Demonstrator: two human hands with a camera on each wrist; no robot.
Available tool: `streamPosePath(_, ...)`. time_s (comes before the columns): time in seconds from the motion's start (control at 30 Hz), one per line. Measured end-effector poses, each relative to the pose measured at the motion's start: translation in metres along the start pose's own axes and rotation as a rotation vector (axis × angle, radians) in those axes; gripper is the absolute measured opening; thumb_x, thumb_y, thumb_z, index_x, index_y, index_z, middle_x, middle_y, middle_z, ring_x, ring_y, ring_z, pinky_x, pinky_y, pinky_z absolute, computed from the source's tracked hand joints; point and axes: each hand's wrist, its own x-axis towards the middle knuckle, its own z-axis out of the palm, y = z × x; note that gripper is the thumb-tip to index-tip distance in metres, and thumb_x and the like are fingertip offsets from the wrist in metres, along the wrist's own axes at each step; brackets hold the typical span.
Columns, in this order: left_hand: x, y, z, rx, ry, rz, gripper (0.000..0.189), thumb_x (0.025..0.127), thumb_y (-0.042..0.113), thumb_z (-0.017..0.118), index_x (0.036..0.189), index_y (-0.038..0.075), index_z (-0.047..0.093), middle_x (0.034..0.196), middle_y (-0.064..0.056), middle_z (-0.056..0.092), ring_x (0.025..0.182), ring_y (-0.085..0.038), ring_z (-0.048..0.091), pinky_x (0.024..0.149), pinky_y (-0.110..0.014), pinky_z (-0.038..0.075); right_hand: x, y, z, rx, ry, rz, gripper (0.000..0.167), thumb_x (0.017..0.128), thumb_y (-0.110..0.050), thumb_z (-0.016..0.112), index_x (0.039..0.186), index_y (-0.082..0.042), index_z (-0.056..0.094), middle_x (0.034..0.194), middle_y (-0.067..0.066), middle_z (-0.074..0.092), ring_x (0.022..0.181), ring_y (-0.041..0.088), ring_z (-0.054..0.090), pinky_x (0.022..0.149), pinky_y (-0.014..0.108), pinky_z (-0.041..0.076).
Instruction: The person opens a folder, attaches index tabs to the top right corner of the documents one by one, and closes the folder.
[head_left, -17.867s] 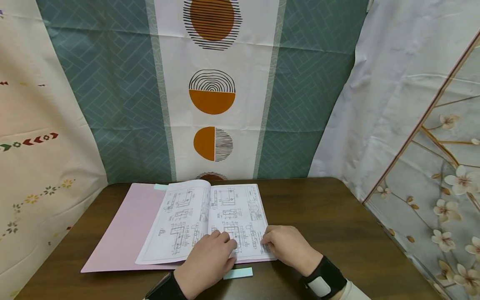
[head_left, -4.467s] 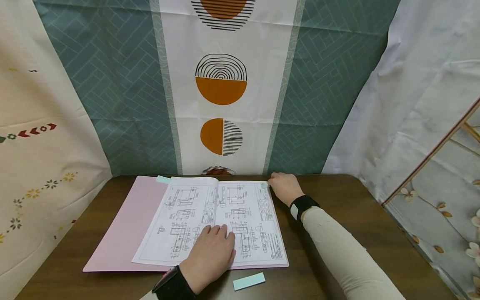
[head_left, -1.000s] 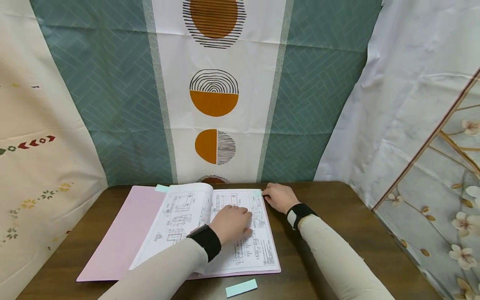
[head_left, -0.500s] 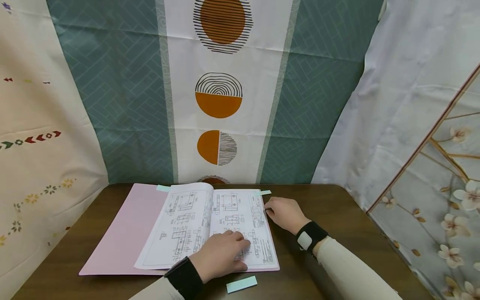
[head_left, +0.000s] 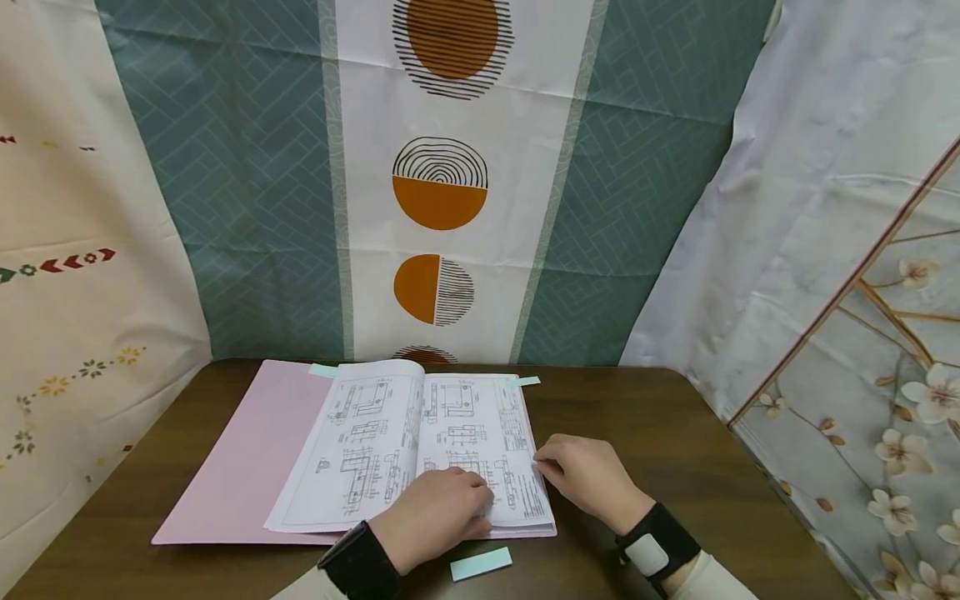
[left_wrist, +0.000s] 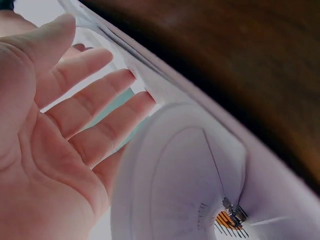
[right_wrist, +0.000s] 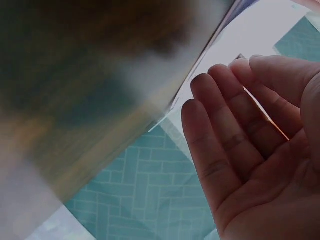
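Note:
A book of technical drawings (head_left: 345,487) lies open on the table, its pink cover (head_left: 232,475) spread out to the left. My left hand (head_left: 438,512) rests on the lower part of the right-hand page (head_left: 487,417), fingers lightly bent. In the left wrist view its fingers (left_wrist: 107,127) are spread, and the page beside them bulges up. My right hand (head_left: 585,475) is at that page's right edge, fingertips right at the paper. The right wrist view shows its fingers (right_wrist: 230,130) nearly straight, thumb close to the index fingertip. A mint-green sticky tab (head_left: 529,381) sticks out at the page's top right corner.
Another mint-green tab (head_left: 324,371) juts from the top left of the pages. A small mint-green strip (head_left: 481,564) lies on the brown table (head_left: 630,408) in front of the book. Patterned cloths (head_left: 277,208) hang behind the table and on both sides.
My right hand has slid from the page's top right corner down along its edge, leaving the tab there uncovered. My left hand has drawn back from mid-page to the lower edge.

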Motion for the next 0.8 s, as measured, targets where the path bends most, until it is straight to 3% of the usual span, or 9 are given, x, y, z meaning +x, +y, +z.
streamPosePath(0.1, 0.0, 0.004, -0.001, 0.031, 0.034, 0.011, 0.008, 0.101, 0.028, 0.083, 0.098, 0.022, 0.08, 0.098, 0.01, 0.076, 0.088, -0.009, 0.07, 0.075, -0.029, 0.056, -0.01, -0.002, -0.004, 0.011, 0.028, 0.03, 0.006, 0.094, -0.018, 0.09, 0.099, -0.017, 0.086, 0.091, -0.012, 0.074, 0.075, 0.001, 0.063, 0.069, 0.031, 0.058)
streamPosePath(0.2, 0.002, 0.009, -0.002, 0.06, 0.048, 0.001, 0.005, 0.099, 0.019, 0.083, 0.095, 0.019, 0.08, 0.085, 0.009, 0.072, 0.075, -0.007, 0.065, 0.069, -0.027, 0.054, -0.019, -0.003, -0.007, 0.01, 0.053, 0.065, 0.007, 0.094, -0.016, 0.09, 0.099, -0.018, 0.087, 0.091, -0.012, 0.074, 0.075, 0.001, 0.063, 0.068, 0.03, 0.058)
streamPosePath(0.33, 0.005, 0.012, -0.001, 0.08, 0.085, -0.041, 0.013, 0.095, 0.014, 0.084, 0.086, 0.017, 0.077, 0.068, 0.008, 0.063, 0.058, -0.006, 0.052, 0.057, -0.027, 0.047, -0.029, -0.003, -0.007, 0.018, 0.086, 0.096, 0.006, 0.094, -0.015, 0.089, 0.097, -0.019, 0.086, 0.09, -0.013, 0.073, 0.072, -0.001, 0.059, 0.065, 0.03, 0.055)
streamPosePath(0.6, 0.004, 0.01, 0.001, -0.069, 0.137, -0.131, 0.02, 0.096, 0.013, 0.084, 0.08, 0.016, 0.073, 0.067, 0.008, 0.064, 0.056, -0.004, 0.045, 0.054, -0.026, 0.041, -0.038, -0.008, -0.005, 0.032, 0.096, 0.076, 0.007, 0.095, -0.017, 0.088, 0.1, -0.02, 0.086, 0.095, -0.014, 0.075, 0.078, 0.0, 0.066, 0.066, 0.031, 0.056)
streamPosePath(0.8, 0.001, 0.01, 0.001, -0.118, 0.157, -0.145, 0.03, 0.093, 0.011, 0.087, 0.074, 0.021, 0.066, 0.066, 0.012, 0.06, 0.057, -0.003, 0.044, 0.056, -0.025, 0.04, -0.04, -0.008, -0.007, 0.07, 0.016, 0.03, 0.012, 0.096, -0.021, 0.088, 0.109, -0.023, 0.086, 0.104, -0.016, 0.075, 0.089, 0.003, 0.071, 0.073, 0.033, 0.06)
